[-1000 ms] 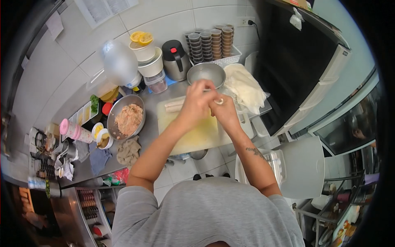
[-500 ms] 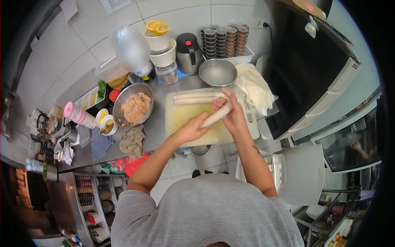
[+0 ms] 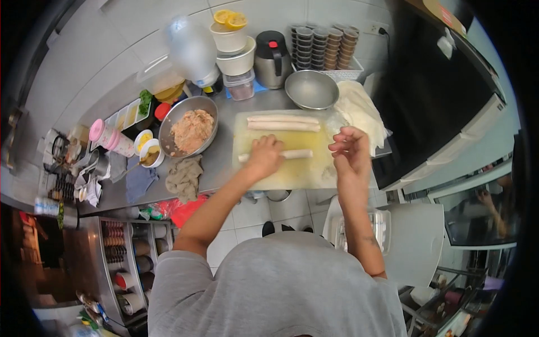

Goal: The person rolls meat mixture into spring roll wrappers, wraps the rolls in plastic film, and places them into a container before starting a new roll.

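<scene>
A pale, thin-skinned roll [image 3: 297, 154] lies along the near part of the cutting board [image 3: 320, 178]. My left hand [image 3: 266, 156] rests on top of it, fingers laid out over its middle, both ends of the roll showing. Above it on the board, further from me, two more pale rolls [image 3: 283, 123] lie side by side. My right hand [image 3: 352, 154] is raised over the board's right edge, fingers loosely bent and apart, holding nothing. Left of the board a steel bowl [image 3: 212, 135] holds a pinkish minced filling [image 3: 192, 130].
Behind the board stand an empty-looking steel bowl [image 3: 311, 90], a thermal jug [image 3: 272, 59] and stacked lidded cups [image 3: 323, 48]. White wrappers or cloth in plastic [image 3: 359, 112] lie at the right. A crumpled brown cloth [image 3: 184, 178] and blue cloth [image 3: 141, 182] sit at the left front.
The roll held between both hands is now down on the board under my left hand. My right hand has let go and moved right. The view has shifted slightly.
</scene>
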`<state>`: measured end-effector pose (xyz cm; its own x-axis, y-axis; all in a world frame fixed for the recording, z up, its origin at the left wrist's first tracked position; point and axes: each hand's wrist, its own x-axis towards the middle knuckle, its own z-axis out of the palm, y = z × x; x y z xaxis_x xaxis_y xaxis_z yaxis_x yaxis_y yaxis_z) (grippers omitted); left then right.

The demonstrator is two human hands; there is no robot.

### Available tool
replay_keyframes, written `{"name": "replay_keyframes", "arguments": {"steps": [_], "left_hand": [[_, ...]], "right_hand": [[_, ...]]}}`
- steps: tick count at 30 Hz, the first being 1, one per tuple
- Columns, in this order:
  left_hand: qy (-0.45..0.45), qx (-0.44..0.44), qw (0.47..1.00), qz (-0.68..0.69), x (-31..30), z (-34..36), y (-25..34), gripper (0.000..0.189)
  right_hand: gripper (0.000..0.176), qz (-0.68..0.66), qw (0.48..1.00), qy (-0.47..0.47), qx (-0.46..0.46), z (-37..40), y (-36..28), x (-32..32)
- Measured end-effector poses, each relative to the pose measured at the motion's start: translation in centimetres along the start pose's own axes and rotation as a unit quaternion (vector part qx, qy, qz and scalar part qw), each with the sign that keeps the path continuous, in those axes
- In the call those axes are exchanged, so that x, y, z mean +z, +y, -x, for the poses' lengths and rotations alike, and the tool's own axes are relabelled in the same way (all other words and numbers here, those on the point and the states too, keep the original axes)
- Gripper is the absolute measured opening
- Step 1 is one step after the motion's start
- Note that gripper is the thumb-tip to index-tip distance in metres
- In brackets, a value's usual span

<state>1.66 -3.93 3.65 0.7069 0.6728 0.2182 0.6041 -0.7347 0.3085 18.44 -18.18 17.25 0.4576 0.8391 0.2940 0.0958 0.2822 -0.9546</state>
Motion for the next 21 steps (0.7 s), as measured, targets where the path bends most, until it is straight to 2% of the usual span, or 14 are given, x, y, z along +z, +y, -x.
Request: {"name": "replay_keyframes", "arguments": {"steps": [1,3,5,7,12,21], "left_hand": [[0.016,0.015,1.0,-0.018,0.7,-0.2,0.9,0.033],[0.049,0.038,0.997,-0.039,2.7,-0.6,2.2,0.032],[0.088,0.063,0.993,-0.046,5.3,-0.9,1.6,0.032],[0.091,0.044,0.995,-0.022,4.6,-0.2,1.9,0.036],[0.126,0.018,0.992,-0.008,4.0,0.7,2.1,0.042],[0.122,0.014,0.992,-0.033,3.8,0.1,2.6,0.043]], "right_hand": [[0.051,-0.022,0.999,-0.035,-0.013,0.6,-4.1,0.7],[0.059,-0.116,0.969,-0.212,-0.057,1.6,-9.7,1.1],[0.056,-0.038,0.954,-0.294,-0.037,3.2,-15.8,2.2],[0.059,-0.003,0.938,-0.335,-0.091,4.1,-16.7,2.5],[0.051,0.062,0.916,-0.373,-0.138,4.9,-15.7,4.2],[0.038,0.178,0.902,-0.349,-0.184,6.1,-16.4,7.1]]}}
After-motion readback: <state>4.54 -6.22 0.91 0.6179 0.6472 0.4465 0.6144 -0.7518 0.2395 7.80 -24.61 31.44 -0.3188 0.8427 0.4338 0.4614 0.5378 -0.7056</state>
